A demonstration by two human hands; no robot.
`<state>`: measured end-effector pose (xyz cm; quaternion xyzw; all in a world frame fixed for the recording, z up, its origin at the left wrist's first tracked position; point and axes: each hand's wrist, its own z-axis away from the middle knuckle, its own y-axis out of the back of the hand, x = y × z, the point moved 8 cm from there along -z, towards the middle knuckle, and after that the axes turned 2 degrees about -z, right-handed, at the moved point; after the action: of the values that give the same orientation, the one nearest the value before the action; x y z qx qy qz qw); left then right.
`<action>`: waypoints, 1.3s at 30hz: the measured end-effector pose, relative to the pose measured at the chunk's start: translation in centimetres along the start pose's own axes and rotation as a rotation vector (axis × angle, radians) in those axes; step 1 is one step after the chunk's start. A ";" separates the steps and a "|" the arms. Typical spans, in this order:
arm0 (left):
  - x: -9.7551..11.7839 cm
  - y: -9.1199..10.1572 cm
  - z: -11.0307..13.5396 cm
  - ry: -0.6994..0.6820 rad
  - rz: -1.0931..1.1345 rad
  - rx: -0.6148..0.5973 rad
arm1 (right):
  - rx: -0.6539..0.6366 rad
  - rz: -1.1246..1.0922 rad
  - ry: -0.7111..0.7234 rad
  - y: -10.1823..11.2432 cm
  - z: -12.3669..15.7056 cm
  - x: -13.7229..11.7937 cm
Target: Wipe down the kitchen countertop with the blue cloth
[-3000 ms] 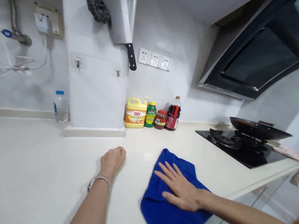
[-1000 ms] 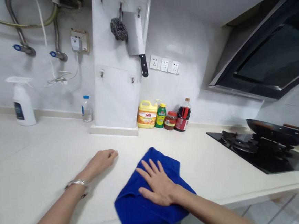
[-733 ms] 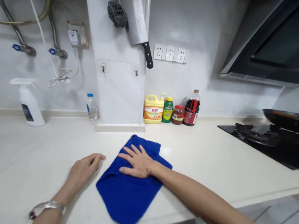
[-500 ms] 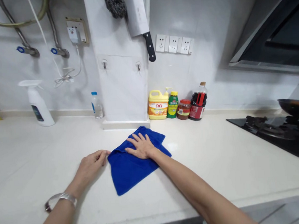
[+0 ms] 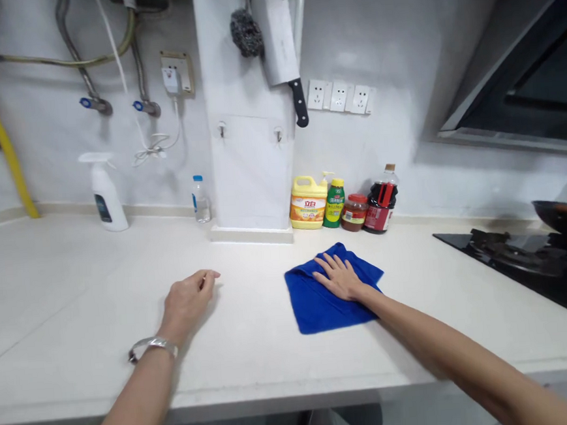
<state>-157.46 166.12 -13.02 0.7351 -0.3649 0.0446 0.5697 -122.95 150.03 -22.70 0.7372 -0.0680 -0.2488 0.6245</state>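
My right hand (image 5: 338, 277) lies flat with spread fingers on a blue cloth (image 5: 318, 308), pressing it against the white countertop (image 5: 255, 346). The cloth is partly folded, and its corners stick out around the hand. To the left, apart from the cloth, my left hand (image 5: 188, 303) rests on the counter with its fingers curled in and nothing visible in them. A silver bracelet (image 5: 161, 343) circles the left wrist.
Along the wall stand a spray bottle (image 5: 108, 197), a small water bottle (image 5: 201, 202), a yellow detergent jug (image 5: 308, 204), a green bottle (image 5: 334, 203), a red-lidded jar (image 5: 355, 212) and a dark sauce bottle (image 5: 380, 205). A cleaver (image 5: 277, 39) hangs above. The gas stove (image 5: 517, 259) is at right.
My right hand has slid the cloth to the right across the counter. My left hand, earlier at the cloth's left edge, is now apart from it. The camera view has shifted.
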 end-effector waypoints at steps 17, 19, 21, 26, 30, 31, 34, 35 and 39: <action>-2.0 5.7 0.4 0.256 0.310 0.694 | -0.267 0.007 0.772 -1.8 10.5 -18.5; -2.0 5.8 0.4 0.227 0.331 0.703 | -0.272 -0.021 0.901 -1.8 8.9 -22.7; -1.8 6.0 0.5 0.177 0.355 0.731 | -0.258 -0.046 0.993 -2.2 7.1 -26.6; -2.1 6.2 0.3 0.118 0.352 0.775 | -0.190 -0.040 1.017 -4.2 0.7 -33.4; -2.2 5.1 -0.6 0.097 0.092 0.654 | -0.147 -0.027 0.787 -4.9 -5.1 -34.7; -2.0 4.6 -1.0 0.066 -0.004 0.564 | -0.142 -0.043 0.734 -4.7 -6.1 -34.4; -2.3 3.0 -1.6 0.030 -0.200 0.304 | -0.120 -0.125 0.599 -3.8 -8.2 -32.1; -2.6 2.8 -1.6 0.048 -0.223 0.248 | -0.107 -0.151 0.557 -3.5 -8.7 -30.7; -3.0 1.5 -1.9 0.060 -0.244 0.017 | -0.069 -0.180 0.403 -2.3 -9.5 -23.0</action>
<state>-159.91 169.08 -12.64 0.7773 -0.2552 0.0000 0.5751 -139.05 168.37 -17.53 0.7535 0.1328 -0.1531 0.6255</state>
